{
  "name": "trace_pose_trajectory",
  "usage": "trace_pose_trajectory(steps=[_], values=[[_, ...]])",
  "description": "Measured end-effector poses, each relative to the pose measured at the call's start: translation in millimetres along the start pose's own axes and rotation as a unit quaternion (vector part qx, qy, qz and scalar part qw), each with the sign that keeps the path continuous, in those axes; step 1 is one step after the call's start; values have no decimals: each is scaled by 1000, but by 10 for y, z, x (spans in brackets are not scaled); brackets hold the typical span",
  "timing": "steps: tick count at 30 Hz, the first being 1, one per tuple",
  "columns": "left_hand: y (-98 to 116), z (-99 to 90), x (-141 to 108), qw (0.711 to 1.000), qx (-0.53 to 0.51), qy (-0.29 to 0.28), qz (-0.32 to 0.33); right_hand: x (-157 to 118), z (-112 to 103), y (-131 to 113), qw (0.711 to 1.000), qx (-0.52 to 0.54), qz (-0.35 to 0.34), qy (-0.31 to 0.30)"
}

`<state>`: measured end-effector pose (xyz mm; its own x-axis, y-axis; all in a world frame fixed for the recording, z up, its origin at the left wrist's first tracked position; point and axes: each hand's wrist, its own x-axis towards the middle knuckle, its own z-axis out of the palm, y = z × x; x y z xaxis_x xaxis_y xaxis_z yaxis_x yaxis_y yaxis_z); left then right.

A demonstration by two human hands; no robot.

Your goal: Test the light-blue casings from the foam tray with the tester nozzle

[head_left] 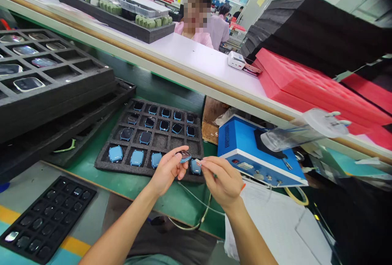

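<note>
Left hand (168, 169) grips a blue watch case (185, 157) above the foam tray (128, 169); right hand (225, 179) beside it, fingers pinched, contents too small to tell. Best hold that case steady by its edges, low over the tray.

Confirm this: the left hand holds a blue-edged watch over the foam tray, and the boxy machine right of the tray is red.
Wrong colour: the head view shows the boxy machine is blue with white edging. The left hand holds a blue-edged watch over the foam tray.
</note>
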<state>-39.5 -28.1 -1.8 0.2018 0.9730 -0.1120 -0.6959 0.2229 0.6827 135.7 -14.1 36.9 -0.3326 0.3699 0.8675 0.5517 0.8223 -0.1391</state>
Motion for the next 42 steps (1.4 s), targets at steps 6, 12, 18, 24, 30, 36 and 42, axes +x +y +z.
trace_pose_trajectory(steps=[6,12,18,24,30,36,42], values=[[-33,6,-12,999,49,3,-2,594,-206,71,980,63,80,169],[-79,-15,-14,997,81,-5,7,1349,-369,111,834,433,208,271],[-98,-25,-15,997,82,-5,14,1383,-257,51,727,565,297,253],[-102,-30,-24,996,84,-5,6,1239,-211,44,706,590,307,243],[-90,-23,-13,996,87,-8,1,1252,-272,86,697,584,330,254],[-70,0,-3,995,98,-4,2,1258,-332,155,696,597,312,250],[-54,17,-2,994,106,1,9,1254,-340,200,688,590,320,276]])
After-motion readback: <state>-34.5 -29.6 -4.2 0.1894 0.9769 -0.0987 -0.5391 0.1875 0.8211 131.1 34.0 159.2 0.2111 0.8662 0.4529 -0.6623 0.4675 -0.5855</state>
